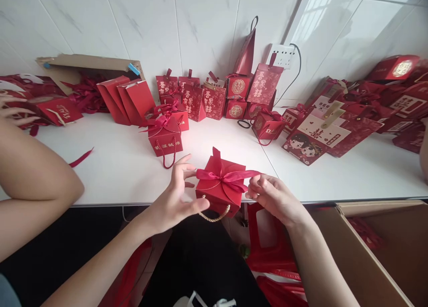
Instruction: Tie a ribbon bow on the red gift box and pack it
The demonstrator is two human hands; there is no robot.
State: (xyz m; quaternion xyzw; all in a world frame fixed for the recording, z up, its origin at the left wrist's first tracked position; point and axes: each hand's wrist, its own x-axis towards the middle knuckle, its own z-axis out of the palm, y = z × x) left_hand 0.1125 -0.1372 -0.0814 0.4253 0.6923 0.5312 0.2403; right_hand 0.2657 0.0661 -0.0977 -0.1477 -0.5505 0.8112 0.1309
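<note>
A red gift box (210,196) with a gold rope handle sits at the table's front edge, its top tied with a crimson ribbon bow (222,178). My left hand (183,195) is at the box's left side, fingers apart, thumb near the lower front and fingertips by the left bow loop. On the right, my right hand (270,193) has its fingers pinched on the ribbon's right end. Just behind the box stands another red box (165,140) with a bow and a dark red rope handle.
Red gift boxes (238,88) line the wall. More bags (316,131) stand at the right. Another person's arm (36,173) and hand reach in at the left among boxes. A cardboard box (368,253) is at the lower right, beside a red stool (270,249).
</note>
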